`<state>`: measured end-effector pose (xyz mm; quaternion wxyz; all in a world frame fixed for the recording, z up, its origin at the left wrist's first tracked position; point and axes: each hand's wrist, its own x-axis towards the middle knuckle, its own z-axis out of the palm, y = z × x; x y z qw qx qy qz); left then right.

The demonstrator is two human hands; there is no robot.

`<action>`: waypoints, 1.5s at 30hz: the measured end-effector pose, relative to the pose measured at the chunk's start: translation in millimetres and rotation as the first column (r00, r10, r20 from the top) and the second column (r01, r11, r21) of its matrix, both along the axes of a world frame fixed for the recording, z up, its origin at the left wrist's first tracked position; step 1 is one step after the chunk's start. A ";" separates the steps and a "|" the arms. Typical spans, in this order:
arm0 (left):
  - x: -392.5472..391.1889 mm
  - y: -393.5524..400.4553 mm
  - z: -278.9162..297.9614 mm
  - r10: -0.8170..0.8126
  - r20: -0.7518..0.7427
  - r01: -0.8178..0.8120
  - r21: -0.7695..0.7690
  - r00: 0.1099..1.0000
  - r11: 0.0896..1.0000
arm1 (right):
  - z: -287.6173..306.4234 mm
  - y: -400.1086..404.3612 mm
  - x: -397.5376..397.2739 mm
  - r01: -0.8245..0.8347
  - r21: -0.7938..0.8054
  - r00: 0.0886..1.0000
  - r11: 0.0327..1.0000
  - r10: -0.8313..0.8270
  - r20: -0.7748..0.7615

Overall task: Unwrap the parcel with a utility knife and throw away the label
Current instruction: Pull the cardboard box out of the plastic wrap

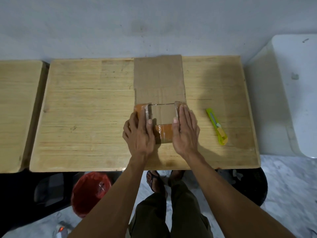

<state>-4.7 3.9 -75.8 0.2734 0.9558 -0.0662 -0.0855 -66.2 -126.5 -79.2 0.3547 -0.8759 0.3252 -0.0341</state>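
Observation:
A flat cardboard parcel (159, 83) lies on the wooden table (89, 107), its near end wrapped in orange tape with a bare rectangular patch in the middle. My left hand (139, 133) rests flat on the parcel's near left side, fingers together. On the near right side my right hand (186, 129) presses down flat in the same way. A yellow-green utility knife (217, 126) lies on the table to the right of my right hand, apart from it. No label is visible.
A bin lined with a red bag (91, 191) stands on the floor below the table's near edge, to the left of my legs. A second wooden table (18, 107) sits at the left. A white object (295, 93) stands at the right.

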 end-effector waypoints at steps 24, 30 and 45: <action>42.3 -19.0 -15.5 0.036 0.063 -0.015 -0.298 0.997 0.955 | -5.9 -14.0 47.3 0.045 -0.108 0.970 0.993 -0.018 0.241; 44.8 -27.1 -9.6 0.169 0.100 -0.116 -0.402 0.980 0.908 | 9.9 -18.3 50.2 0.136 0.124 0.939 0.983 -0.168 0.300; 92.1 -36.3 24.3 0.124 -0.480 -0.314 -0.339 0.868 0.887 | 32.5 -42.8 82.4 0.184 0.364 0.982 0.913 -0.155 -0.108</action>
